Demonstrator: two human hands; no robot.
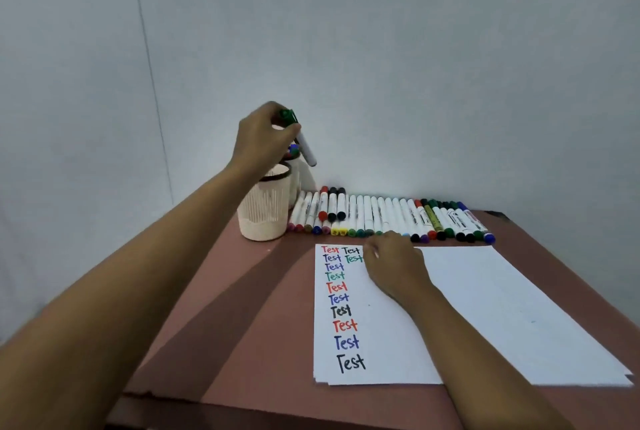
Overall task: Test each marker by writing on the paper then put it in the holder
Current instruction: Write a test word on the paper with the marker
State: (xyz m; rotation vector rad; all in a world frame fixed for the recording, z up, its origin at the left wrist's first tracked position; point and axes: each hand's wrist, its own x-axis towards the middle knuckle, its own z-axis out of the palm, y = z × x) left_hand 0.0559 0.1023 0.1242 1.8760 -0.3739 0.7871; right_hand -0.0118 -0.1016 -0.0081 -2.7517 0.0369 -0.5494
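The green-capped white marker point(307, 149) is pinched near its cap by the left hand point(263, 138) above the white ribbed plastic holders point(265, 214) (presumably for dropping in), while the white paper sheet point(485, 291) is weighted by the right hand point(393, 265), its curled grip unreadable.

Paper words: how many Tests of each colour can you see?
Red Test: 3
Blue Test: 4
Green Test: 2
Black Test: 3
Total: 12 showing on the paper; the right hand may hide more.
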